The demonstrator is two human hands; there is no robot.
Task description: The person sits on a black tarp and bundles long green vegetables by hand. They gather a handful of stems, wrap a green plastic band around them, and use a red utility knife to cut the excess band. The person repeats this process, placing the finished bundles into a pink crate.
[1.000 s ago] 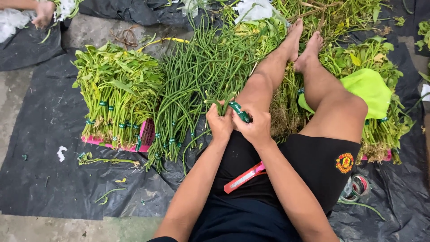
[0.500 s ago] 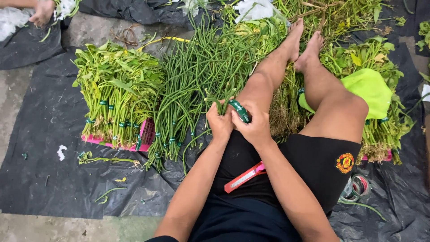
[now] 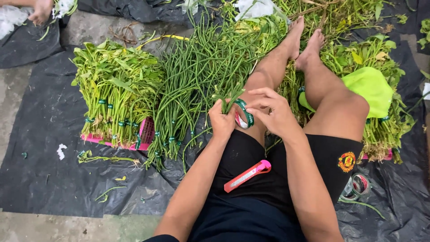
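My left hand (image 3: 222,120) grips the cut ends of a small bunch of long green beans (image 3: 229,96) held over my left thigh. My right hand (image 3: 274,113) is just to its right, fingers spread, pinching a strip of green tape (image 3: 245,114) that curls around the bunch. A pink box cutter (image 3: 247,175) rests on my black shorts below both hands.
Taped bundles of leafy greens (image 3: 117,89) lie on a pink tray (image 3: 146,132) at left, beside a pile of long beans (image 3: 188,85). A lime-green cloth (image 3: 370,88) covers greens at right. Tape rolls (image 3: 356,187) sit by my right hip. Another person's hand (image 3: 41,10) works at top left.
My right hand has pulled away from the left and opened its fingers, drawing the green tape out into a loop around the bean bunch. The bunch has lifted slightly.
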